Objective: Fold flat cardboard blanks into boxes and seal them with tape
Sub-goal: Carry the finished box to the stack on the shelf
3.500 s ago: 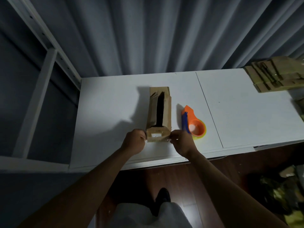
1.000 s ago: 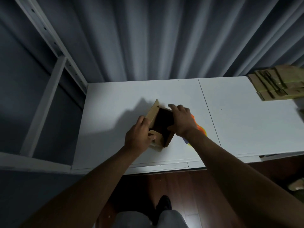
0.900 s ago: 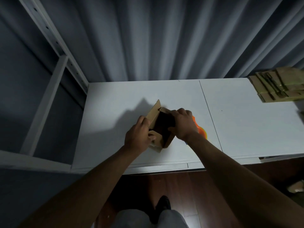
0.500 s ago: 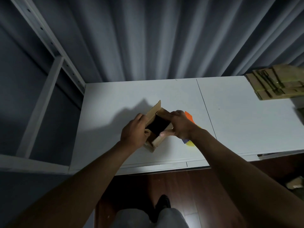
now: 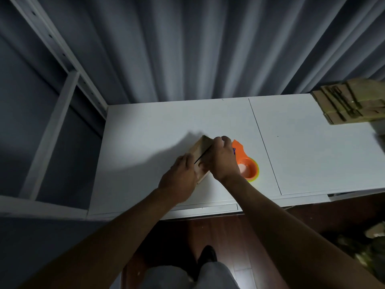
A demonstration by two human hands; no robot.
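Cardboard box (image 5: 201, 150), small and brown, sits tilted on a white table (image 5: 145, 132) near the front edge, caught between a person's two hands. Fingers of the right hand (image 5: 221, 161) curl over the box's top flap, pressing it down against the far side so only a thin dark slit shows. The left hand (image 5: 179, 180) cups the near left side, fingers bent around the corner. Just right of the box, partly behind the right wrist, lies an orange tape dispenser (image 5: 246, 166) with a yellow-rimmed roll. A stack of flat cardboard blanks (image 5: 352, 105) rests at the table's far right corner. Grey pleated curtains (image 5: 187, 49) hang behind, with a white shelving frame (image 5: 62, 80) at left.
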